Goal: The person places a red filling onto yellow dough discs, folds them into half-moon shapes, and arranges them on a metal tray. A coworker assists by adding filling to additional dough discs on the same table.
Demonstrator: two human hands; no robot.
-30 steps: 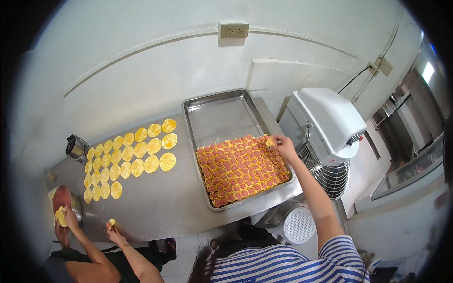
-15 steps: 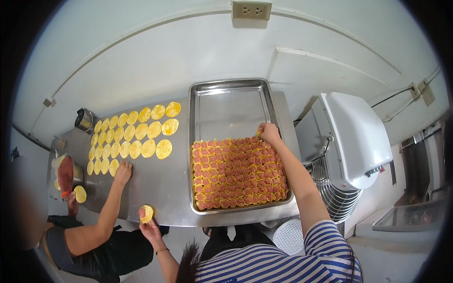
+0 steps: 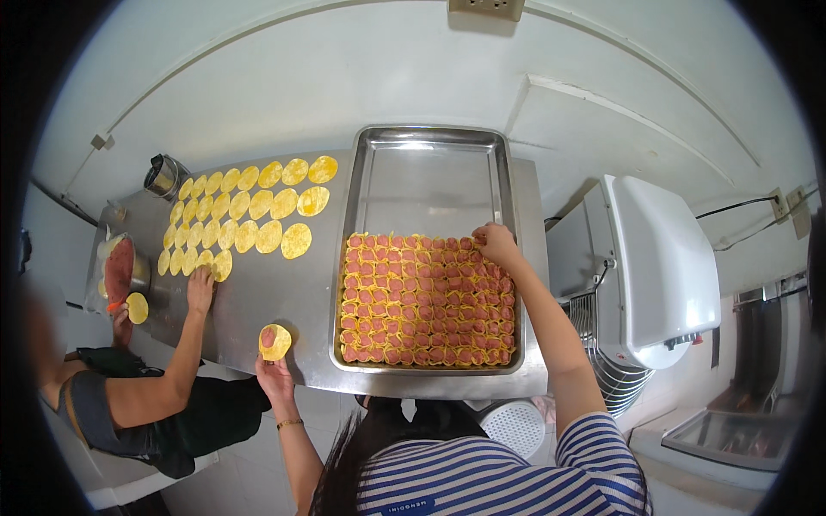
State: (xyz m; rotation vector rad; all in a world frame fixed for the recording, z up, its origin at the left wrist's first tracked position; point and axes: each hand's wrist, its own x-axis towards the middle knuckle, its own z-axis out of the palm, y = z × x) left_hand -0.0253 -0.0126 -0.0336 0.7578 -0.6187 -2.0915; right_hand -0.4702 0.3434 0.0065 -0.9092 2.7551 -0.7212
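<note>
The left hand (image 3: 275,380) has come nearer the tray (image 3: 430,185) since a second ago, its fingers nearly closed on a wrapper (image 3: 282,347) by the table's (image 3: 241,318) front edge. The right hand (image 3: 497,244) pinches at the far row's right end; its contents are hidden. The wrapper's oval meat smear (image 3: 268,336) points away from the person. The wrapper is round, floury yellow; the steel tray runs lengthwise front to back.
</note>
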